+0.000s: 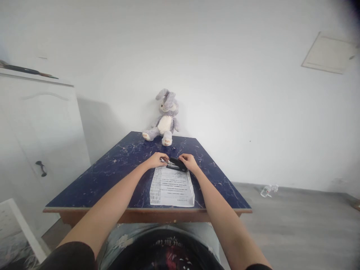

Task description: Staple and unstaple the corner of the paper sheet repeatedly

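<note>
Far left: white cabinet [42, 142], dark handle [41, 168] on its door, a long thin dark object [25, 70] lying on top. Can't tell what that object is. Near left corner: a white-framed panel [17, 232] leaning low, partly cut off by the picture edge.

Centre: bench [107, 176] with a dark blue marbled top and brown edge, its far end against the wall.

Left hand [156, 160] is out over the middle of the bench. Grip closed, fingertips pinched on the silver metal part at the left end of the stapler [176, 164]. Too small to tell whether that part is the staple tray or a loose strip.

The stapler is black and lies crosswise at the far edge of the paper sheet [172, 186], between the two hands, roughly mid-bench.

Right hand [189, 162]: grip closed over the stapler's right end, fingers wrapped on top.

The paper sheet is printed and flat, its near edge close to the bench's near edge, between the two forearms.

Plush rabbit [165, 118] is grey and white, sitting upright at the far end of the bench against the wall, well apart from the hands.

Right: grey floor [295, 221] with a clear plastic bottle [267, 190] lying on its side near the wall. Upper right: pale rectangular wall panel [327, 53].
</note>
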{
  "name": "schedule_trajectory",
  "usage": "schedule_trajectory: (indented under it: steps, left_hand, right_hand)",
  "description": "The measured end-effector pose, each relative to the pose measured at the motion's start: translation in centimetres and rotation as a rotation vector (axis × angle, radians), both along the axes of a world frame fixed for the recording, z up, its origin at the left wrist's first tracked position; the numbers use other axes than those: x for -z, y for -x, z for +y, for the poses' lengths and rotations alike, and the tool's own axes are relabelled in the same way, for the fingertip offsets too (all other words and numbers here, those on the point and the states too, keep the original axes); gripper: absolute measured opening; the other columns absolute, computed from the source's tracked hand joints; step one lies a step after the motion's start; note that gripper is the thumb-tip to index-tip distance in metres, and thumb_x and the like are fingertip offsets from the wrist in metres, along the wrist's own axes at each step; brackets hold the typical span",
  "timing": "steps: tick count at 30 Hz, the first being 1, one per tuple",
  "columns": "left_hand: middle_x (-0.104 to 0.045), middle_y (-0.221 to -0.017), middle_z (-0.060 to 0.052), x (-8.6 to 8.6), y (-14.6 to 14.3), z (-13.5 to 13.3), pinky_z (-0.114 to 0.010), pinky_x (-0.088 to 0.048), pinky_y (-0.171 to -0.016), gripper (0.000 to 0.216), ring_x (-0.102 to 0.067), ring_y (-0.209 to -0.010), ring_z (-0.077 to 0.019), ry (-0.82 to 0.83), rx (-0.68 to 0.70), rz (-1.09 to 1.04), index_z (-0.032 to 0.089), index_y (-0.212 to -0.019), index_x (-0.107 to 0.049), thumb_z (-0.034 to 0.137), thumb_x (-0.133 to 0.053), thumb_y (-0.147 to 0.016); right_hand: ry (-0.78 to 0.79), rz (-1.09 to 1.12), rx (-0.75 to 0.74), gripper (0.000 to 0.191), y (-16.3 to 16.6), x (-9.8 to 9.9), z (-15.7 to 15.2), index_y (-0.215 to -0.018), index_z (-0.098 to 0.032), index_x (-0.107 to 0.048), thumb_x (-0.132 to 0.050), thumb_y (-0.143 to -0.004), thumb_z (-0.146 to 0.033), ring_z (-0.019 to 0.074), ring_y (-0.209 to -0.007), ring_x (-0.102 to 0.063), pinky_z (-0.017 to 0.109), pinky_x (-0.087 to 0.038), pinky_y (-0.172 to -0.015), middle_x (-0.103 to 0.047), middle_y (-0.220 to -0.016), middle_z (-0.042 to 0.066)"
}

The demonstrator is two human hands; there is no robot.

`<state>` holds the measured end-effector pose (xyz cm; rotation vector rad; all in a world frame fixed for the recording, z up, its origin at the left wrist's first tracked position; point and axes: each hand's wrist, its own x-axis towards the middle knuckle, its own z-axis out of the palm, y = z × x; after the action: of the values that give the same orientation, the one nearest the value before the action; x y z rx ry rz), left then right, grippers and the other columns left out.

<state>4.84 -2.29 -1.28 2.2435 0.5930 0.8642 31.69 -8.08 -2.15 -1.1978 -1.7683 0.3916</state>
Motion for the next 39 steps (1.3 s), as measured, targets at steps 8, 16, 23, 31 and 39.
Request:
schedule_trajectory:
  steps: [8,16,23,31,39]
  left_hand:
    - [-0.080,-0.095,-0.012,0.7,-0.5,0.9,-0.036,-0.059,-0.083,0.042,-0.076,-0.088,-0.0239,0.057,-0.023,-0.076,0.015,-0.102,-0.075,0.036,-0.085,-0.068]
    - [-0.080,-0.096,-0.011,1.2,-0.4,0.9,-0.034,-0.060,-0.081,0.040,-0.076,-0.090,-0.0240,0.067,-0.008,-0.027,0.015,-0.104,-0.074,0.032,-0.082,-0.069]
    - [-0.080,-0.099,-0.012,1.1,-0.2,1.1,-0.034,-0.058,-0.083,0.040,-0.076,-0.092,-0.0240,0.064,0.004,0.006,0.015,-0.105,-0.074,0.033,-0.082,-0.070]
    - [-0.080,-0.102,-0.011,0.6,0.8,1.4,-0.032,-0.056,-0.084,0.040,-0.075,-0.096,-0.0240,0.010,0.012,0.102,0.015,-0.108,-0.075,0.037,-0.081,-0.075]
    - [-0.080,-0.101,-0.010,0.4,3.3,2.9,-0.032,-0.056,-0.086,0.035,-0.074,-0.096,-0.0243,0.000,0.010,0.171,0.018,-0.107,-0.078,0.032,-0.083,-0.075]
  right_hand:
    - [0.003,-0.028,0.009,0.035,0.1,-0.2,-0.2,-0.079,-0.017,-0.074,-0.057,-0.088,-0.046,0.0174,-0.068,-0.062,0.027,-0.046,-0.068,-0.071,-0.073,0.002]
    - [-0.002,-0.053,0.011,0.036,0.0,-0.1,0.0,-0.079,-0.017,-0.075,-0.056,-0.088,-0.046,0.0183,-0.071,-0.063,0.026,-0.046,-0.068,-0.071,-0.074,0.002]
    - [0.009,-0.051,0.009,0.036,0.1,0.0,0.0,-0.080,-0.017,-0.074,-0.055,-0.089,-0.045,0.0176,-0.071,-0.062,0.026,-0.045,-0.067,-0.071,-0.076,0.002]
    - [0.011,-0.068,0.014,0.036,-0.1,-0.1,0.0,-0.080,-0.016,-0.075,-0.055,-0.090,-0.045,0.0176,-0.071,-0.061,0.027,-0.043,-0.067,-0.071,-0.076,0.003]
    - [0.034,-0.056,0.009,0.038,-0.2,-0.4,-0.4,-0.082,-0.016,-0.075,-0.057,-0.091,-0.049,0.0182,-0.071,-0.061,0.027,-0.043,-0.067,-0.071,-0.076,0.003]
